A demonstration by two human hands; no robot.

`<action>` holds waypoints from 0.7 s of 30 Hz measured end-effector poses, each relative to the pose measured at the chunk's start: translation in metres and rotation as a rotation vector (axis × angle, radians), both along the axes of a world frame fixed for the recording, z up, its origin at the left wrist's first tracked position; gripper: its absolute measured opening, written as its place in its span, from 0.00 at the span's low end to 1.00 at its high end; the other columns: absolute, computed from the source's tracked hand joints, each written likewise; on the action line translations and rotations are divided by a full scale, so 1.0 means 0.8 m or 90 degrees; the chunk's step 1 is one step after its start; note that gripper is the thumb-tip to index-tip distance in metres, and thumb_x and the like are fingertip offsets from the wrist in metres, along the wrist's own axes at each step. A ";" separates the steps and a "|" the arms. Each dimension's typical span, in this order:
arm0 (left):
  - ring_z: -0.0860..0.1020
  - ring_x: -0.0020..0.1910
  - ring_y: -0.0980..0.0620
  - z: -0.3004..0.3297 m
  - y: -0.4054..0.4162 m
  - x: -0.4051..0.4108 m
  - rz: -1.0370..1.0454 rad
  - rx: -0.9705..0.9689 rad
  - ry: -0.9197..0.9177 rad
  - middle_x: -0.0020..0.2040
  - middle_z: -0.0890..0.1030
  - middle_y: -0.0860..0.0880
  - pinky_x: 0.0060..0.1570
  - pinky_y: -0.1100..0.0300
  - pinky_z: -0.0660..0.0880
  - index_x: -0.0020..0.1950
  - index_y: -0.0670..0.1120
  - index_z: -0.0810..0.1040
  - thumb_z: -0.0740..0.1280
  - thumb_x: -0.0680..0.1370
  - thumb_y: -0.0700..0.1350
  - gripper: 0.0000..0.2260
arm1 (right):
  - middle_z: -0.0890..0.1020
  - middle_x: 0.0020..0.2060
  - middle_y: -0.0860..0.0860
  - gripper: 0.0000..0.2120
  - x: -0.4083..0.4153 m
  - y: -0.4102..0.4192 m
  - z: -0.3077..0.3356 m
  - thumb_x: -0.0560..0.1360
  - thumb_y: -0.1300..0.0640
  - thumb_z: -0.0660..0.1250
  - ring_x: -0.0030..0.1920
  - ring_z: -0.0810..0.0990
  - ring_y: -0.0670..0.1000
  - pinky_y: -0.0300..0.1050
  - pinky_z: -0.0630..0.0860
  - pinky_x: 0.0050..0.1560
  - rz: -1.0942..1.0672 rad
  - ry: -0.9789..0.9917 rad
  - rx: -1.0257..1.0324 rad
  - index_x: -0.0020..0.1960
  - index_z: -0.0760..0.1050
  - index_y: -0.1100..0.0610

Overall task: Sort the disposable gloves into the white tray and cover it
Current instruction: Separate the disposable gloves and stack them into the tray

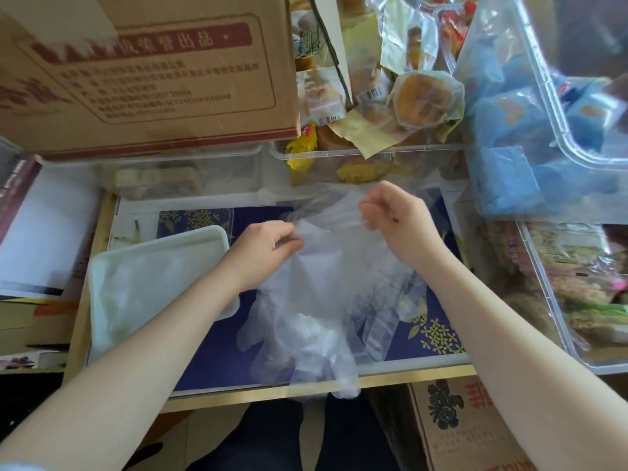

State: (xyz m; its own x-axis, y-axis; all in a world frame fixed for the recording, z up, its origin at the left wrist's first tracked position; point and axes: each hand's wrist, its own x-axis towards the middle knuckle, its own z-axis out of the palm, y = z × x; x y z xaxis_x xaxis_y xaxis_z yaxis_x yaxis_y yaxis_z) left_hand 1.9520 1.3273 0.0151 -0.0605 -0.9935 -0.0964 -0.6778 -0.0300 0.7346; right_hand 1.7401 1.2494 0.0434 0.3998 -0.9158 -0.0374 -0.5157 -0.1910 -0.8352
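Over the blue mat, your left hand (268, 244) and right hand (390, 212) each pinch a clear glove (336, 266), seemingly stretching it flat for the white tray (153, 287) at left.

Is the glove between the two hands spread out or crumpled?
Spread out: the left hand and right hand pinch the clear glove at its top, and it hangs flat.

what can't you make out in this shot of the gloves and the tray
Head view only:
- How many gloves lie in the pile: clear films overlap and blend.
- Right corner of the white tray: covered by the left hand and forearm.
- Whether the tray holds gloves already: white on white.
- A cover for the tray: none identifiable.
- What the right hand pinches: film too sheer.
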 end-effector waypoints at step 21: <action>0.73 0.36 0.52 0.000 -0.040 0.035 0.333 0.055 0.086 0.35 0.76 0.52 0.36 0.58 0.66 0.38 0.50 0.75 0.63 0.78 0.45 0.09 | 0.67 0.24 0.48 0.11 0.027 0.038 0.075 0.74 0.57 0.64 0.25 0.62 0.44 0.36 0.57 0.27 0.503 -0.162 0.473 0.37 0.82 0.49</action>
